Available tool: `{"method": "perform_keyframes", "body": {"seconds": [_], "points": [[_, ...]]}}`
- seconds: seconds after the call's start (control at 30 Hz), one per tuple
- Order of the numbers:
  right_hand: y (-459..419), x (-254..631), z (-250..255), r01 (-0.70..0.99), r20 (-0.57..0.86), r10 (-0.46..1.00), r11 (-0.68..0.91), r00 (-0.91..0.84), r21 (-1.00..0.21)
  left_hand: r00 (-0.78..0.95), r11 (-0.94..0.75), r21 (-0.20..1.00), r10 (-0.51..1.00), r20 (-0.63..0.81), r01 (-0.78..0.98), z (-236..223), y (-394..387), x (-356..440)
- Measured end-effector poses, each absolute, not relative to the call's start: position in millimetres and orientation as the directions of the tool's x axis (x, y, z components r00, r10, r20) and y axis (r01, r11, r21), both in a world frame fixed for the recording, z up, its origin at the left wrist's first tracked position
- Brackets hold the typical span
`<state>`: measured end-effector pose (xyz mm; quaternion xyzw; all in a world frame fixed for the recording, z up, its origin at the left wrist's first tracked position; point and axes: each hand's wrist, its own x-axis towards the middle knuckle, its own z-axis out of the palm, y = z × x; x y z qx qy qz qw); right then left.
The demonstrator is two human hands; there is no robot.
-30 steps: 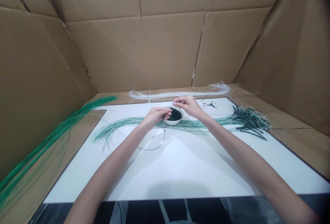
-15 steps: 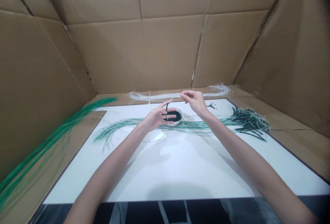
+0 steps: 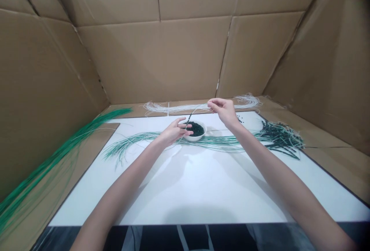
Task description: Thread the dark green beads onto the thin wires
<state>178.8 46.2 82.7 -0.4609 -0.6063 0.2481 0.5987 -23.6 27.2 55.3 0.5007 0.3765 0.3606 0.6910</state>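
Over the middle of the white surface (image 3: 185, 189), the right hand (image 3: 224, 111) has risen up and to the right, its thumb and fingers pinched together on a thin white cord (image 3: 197, 108). The cord now slants down toward the left hand (image 3: 175, 132), which has opened, its fingers spread and lightly curved just beside a small white bowl (image 3: 195, 135) heaped with dark beads (image 3: 196, 129). A short run of threaded beads (image 3: 188, 119) sits on the cord, lifted clear above the bowl's rim (whether a left fingertip still brushes the lower cord is too fine to tell). Behind the right hand lies a long bundle of white cords (image 3: 231, 105), with a few loose beads (image 3: 239, 119) just below it. Long green strands (image 3: 219, 140) stretch across the surface beneath the bowl and end at right in a dark, beaded tangle (image 3: 281, 137). Further left, a green bundle (image 3: 49, 166) rests on a cardboard sheet (image 3: 86, 158), and cardboard walls (image 3: 153, 58) enclose the whole area.
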Motion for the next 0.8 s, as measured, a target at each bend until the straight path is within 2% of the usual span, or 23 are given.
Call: {"method": "perform_keyframes", "body": {"seconds": [0.1,0.2,0.3,0.43,0.6,0.7,0.8], "points": [[46,181,84,0.262,0.492,0.857,0.444,0.157,-0.857,0.344,0.207,0.977,0.922,-0.179,-0.045,49,32,-23],[46,184,85,0.274,0.497,0.854,0.447,0.153,-0.852,0.271,0.105,0.991,0.954,-0.125,0.089,45,38,-25],[47,187,84,0.301,0.485,0.863,0.429,0.141,-0.852,0.242,-0.075,0.953,0.970,0.002,0.292,46,41,-31],[48,193,84,0.356,0.439,0.895,0.387,0.077,-0.851,0.173,-0.288,0.827,0.957,0.232,0.483,56,39,-38],[43,198,90,0.343,0.394,0.918,0.387,-0.053,-0.856,0.155,-0.519,0.611,0.823,0.547,0.597,68,34,-43],[38,197,95,0.355,0.388,0.917,0.393,-0.088,-0.848,0.162,-0.566,0.553,0.773,0.613,0.612,72,30,-45],[36,195,98,0.361,0.401,0.910,0.410,-0.105,-0.838,0.154,-0.591,0.570,0.759,0.633,0.571,73,26,-45]]}}
